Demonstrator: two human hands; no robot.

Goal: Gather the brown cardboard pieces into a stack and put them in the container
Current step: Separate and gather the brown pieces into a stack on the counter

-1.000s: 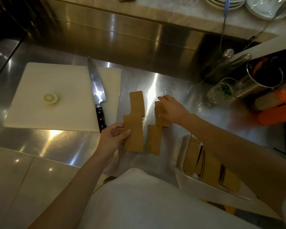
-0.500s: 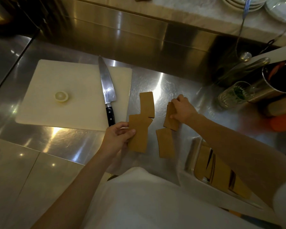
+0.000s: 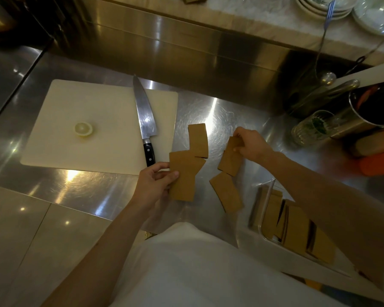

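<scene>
Brown cardboard pieces [image 3: 197, 140] lie on our steel counter [image 3: 220, 111] between both hands. Our left hand [image 3: 155, 185] pinches the near piece [image 3: 184, 176]; our right hand [image 3: 251, 144] grips a tilted piece [image 3: 230, 160]. More pieces stand in the container [image 3: 258, 209] beside us.
</scene>
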